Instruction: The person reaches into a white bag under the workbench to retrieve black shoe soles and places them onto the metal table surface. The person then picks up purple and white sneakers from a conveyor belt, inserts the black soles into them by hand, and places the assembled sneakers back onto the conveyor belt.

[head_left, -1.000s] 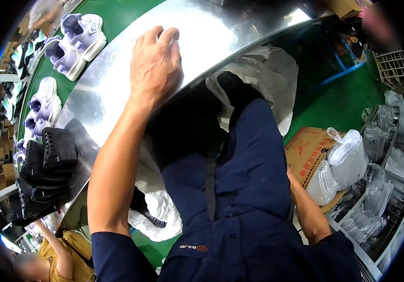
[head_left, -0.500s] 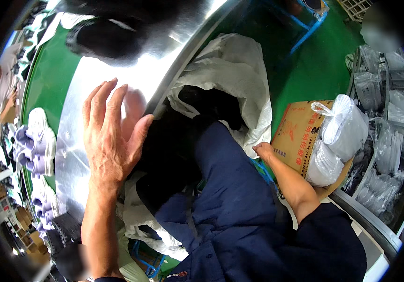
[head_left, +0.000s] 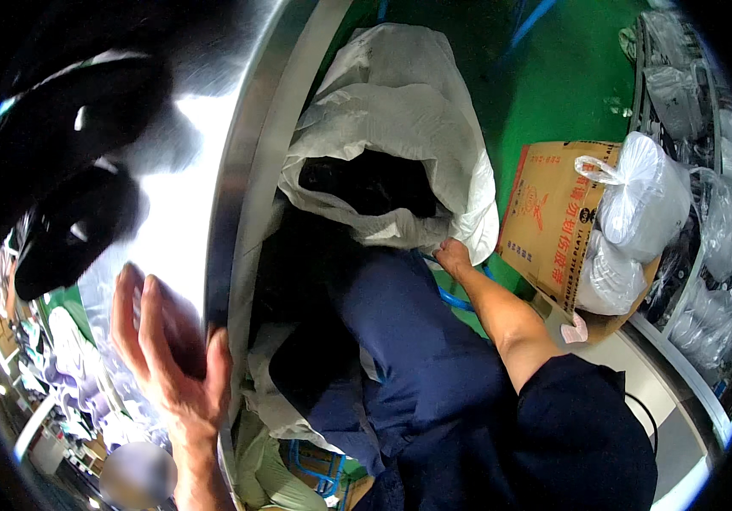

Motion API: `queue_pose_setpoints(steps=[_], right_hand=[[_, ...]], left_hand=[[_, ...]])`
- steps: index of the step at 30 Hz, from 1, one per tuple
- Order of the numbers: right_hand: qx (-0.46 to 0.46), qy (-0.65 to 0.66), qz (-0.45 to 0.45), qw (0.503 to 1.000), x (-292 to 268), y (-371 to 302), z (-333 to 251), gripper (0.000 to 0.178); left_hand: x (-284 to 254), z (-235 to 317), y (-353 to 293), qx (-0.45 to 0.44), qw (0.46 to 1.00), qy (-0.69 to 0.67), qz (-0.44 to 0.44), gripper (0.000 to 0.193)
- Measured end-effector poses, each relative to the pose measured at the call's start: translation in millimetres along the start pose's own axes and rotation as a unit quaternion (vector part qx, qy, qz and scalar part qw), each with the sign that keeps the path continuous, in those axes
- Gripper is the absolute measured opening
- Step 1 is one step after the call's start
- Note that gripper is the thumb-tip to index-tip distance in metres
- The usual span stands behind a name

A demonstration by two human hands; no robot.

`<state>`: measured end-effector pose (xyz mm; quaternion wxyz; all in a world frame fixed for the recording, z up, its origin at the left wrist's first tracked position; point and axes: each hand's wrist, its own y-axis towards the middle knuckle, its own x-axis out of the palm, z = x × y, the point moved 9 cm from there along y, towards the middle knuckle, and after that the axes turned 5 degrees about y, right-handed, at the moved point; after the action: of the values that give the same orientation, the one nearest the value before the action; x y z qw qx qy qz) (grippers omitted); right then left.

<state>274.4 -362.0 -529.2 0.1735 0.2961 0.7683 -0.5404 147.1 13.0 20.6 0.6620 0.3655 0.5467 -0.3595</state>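
My left hand [head_left: 170,358] rests at the edge of the shiny metal table [head_left: 234,162], fingers spread and thumb over the rim, holding nothing. On the tabletop beyond it lie black shoe-like items [head_left: 80,226], too dark to make out fully. My right hand [head_left: 454,255] is closed on the rim of a white sack [head_left: 400,111] that stands on the floor beside the table. The sack's mouth gapes toward me, and black contents [head_left: 370,183] show inside, their kind hidden in shadow.
To the right, an open cardboard box [head_left: 545,221] holds clear plastic bags of white material [head_left: 643,200]. Past it, a rack [head_left: 707,128] carries stacks of clear plastic packages. White and lilac shoes [head_left: 76,349] stand at the left. Another pale sack [head_left: 276,473] lies below my legs.
The view has shifted, bringing the sack's mouth more into sight. My left hand has come back along the table to its edge. My right hand keeps its hold on the sack rim.
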Motion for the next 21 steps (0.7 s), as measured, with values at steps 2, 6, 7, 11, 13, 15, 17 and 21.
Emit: queue_pose_setpoints(steps=[2, 6, 7, 11, 13, 15, 17, 21], right_hand=[[-0.024, 0.023, 0.052, 0.998, 2.7, 0.1, -10.4, 0.028], [-0.026, 0.127, 0.063, 0.99, 6.1, 48.6, -37.9, 0.037], [-0.071, 0.13, 0.08, 0.986, 2.1, 62.9, -58.2, 0.039], [-0.184, 0.14, 0.083, 0.97, 30.2, 87.3, -138.7, 0.047], [-0.2, 0.127, 0.056, 0.97, 47.4, 93.9, -160.2, 0.055], [-0.222, 0.102, 0.099, 0.965, 54.3, 92.8, -177.9, 0.057], [-0.229, 0.06, 0.123, 0.964, 62.8, 93.8, -189.9, 0.056], [-0.163, 0.109, 0.155, 0.968, 60.2, 95.3, -180.4, 0.049]], left_hand=[[-1.6, -8.8, -6.5, -0.027, 0.999, -0.034, 0.005, 0.076], [-0.6, -11.5, -0.4, -0.037, 0.999, -0.002, -0.022, 0.079], [-1.3, -10.0, 1.5, -0.029, 0.999, 0.014, -0.019, 0.079], [-1.6, -15.6, -3.4, -0.018, 0.996, 0.077, -0.039, 0.083], [-4.5, -15.7, -5.5, -0.032, 0.993, 0.095, -0.059, 0.084], [-5.5, -13.9, -5.5, -0.018, 0.995, 0.091, -0.037, 0.084], [-5.6, -10.3, -1.0, -0.008, 0.995, 0.097, -0.031, 0.083], [-5.9, -13.7, -8.5, -0.03, 0.997, 0.074, -0.003, 0.086]])
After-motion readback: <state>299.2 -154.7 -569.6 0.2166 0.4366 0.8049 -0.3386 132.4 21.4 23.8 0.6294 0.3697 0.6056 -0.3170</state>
